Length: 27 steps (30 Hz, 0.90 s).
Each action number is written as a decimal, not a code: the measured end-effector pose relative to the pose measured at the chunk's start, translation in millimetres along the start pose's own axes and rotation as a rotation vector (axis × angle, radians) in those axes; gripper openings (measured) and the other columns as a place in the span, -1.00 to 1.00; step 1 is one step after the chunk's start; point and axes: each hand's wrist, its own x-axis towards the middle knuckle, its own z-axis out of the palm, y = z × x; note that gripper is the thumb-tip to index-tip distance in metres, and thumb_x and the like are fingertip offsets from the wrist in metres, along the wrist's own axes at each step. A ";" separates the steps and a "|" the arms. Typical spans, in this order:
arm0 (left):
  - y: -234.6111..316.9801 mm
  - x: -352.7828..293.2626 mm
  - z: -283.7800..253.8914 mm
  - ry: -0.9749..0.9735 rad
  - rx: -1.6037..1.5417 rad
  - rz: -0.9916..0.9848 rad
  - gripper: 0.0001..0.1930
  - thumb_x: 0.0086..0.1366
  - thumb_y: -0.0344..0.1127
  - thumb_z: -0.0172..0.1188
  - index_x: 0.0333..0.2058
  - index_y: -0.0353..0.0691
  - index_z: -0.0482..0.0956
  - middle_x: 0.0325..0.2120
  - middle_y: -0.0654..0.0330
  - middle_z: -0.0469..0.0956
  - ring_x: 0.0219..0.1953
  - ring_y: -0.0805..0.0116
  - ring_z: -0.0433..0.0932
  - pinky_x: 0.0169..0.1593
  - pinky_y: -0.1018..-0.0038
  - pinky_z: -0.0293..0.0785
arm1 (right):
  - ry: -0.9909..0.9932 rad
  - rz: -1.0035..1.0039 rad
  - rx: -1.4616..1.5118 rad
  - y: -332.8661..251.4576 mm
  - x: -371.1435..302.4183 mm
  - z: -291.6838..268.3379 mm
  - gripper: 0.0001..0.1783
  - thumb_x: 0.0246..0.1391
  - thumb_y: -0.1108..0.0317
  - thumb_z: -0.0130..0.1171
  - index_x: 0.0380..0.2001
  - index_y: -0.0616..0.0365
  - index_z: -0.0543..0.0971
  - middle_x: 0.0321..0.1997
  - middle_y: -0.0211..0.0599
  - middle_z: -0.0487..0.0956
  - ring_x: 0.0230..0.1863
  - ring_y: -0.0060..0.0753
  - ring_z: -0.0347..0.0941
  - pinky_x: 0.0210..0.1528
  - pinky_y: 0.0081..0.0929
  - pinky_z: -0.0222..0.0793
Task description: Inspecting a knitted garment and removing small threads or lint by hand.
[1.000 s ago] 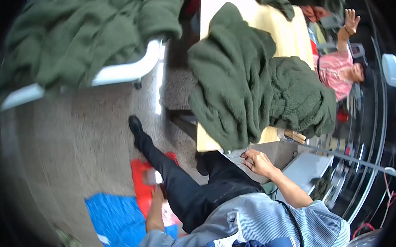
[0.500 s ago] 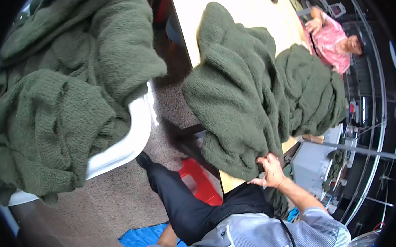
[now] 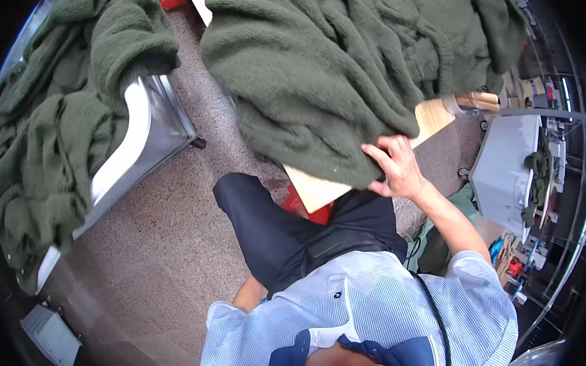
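My right hand (image 3: 398, 167) grasps the edge of the green fleece (image 3: 340, 68) on the desk (image 3: 316, 190), at three o'clock; my left hand is hidden.

Counts: two heaps of dark green knitted fabric, one on the wooden table (image 3: 320, 189) at (image 3: 366, 60), one in the white cart (image 3: 138, 141) at (image 3: 51, 129). One table, one cart. One white machine (image 3: 507, 165) at right. One hand visible, right hand (image 3: 398, 171). One grey box (image 3: 49, 336) on floor.
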 end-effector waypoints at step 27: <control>432.2 -179.6 80.3 0.500 0.256 1.640 -0.68 0.24 -0.49 0.22 -0.03 -0.23 0.72 -0.12 0.05 0.79 0.04 -0.03 0.72 0.28 0.07 0.45 | 0.315 -0.010 0.685 -88.8 -62.5 -126.4 -0.79 0.36 0.61 0.24 0.02 0.31 0.65 -0.18 -0.47 0.69 -0.07 -0.65 0.55 0.05 -0.54 0.49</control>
